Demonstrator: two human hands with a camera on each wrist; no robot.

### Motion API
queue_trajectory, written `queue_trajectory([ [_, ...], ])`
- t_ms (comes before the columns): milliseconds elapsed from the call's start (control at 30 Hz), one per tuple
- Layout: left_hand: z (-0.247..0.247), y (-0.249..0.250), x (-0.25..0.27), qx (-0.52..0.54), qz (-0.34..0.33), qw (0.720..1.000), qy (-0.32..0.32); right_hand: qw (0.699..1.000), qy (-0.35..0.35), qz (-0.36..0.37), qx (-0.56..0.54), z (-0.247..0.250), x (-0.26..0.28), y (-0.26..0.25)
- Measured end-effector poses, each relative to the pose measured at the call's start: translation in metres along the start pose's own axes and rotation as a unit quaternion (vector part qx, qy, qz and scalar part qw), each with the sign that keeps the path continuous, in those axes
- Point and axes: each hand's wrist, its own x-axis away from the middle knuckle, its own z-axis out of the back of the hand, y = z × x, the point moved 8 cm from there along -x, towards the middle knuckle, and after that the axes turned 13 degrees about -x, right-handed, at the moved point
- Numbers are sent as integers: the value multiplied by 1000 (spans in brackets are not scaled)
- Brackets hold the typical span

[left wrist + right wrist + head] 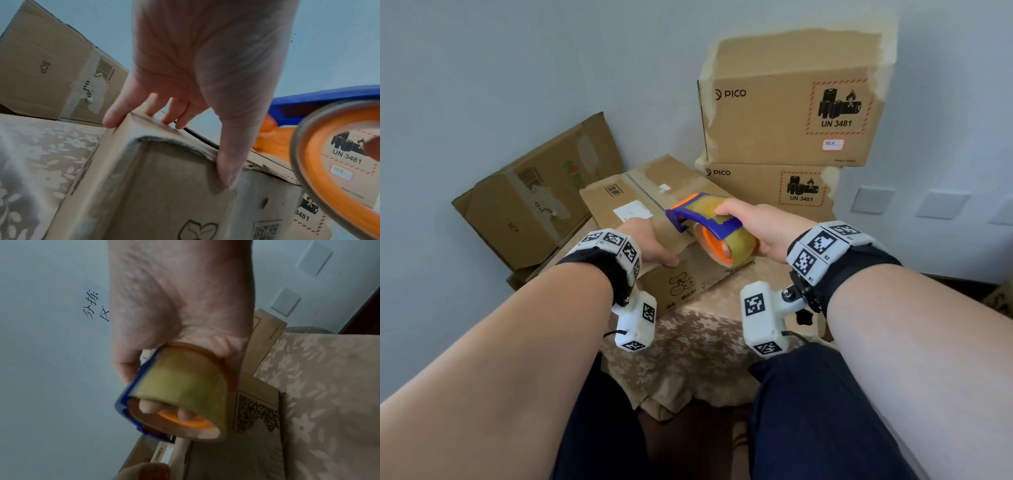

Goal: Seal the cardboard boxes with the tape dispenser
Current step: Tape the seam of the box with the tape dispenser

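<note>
Head view: the tape dispenser (710, 229) is gripped by the right hand (760, 229) over the box (626, 202) on the table, steadied by the left hand (650, 245), fingers flat, thumb down its front; tape could be skewed if the box is nudged.

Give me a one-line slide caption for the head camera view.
Left hand steadies the cardboard box while right hand runs the tape dispenser along its top.

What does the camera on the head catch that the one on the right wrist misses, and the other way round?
Only the head view shows the two stacked PICO cardboard boxes whole, and the left hand pressing the flat cardboard box. Only the right wrist view shows black handwriting on the wall and a QR code. Both show the right hand gripping the blue and orange tape dispenser.
</note>
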Motion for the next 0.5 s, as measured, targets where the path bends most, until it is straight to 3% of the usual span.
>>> queue_trajectory([
  [500, -2, 1, 4, 2, 12, 1000, -9, 998, -30, -58, -4, 1, 26, 21],
])
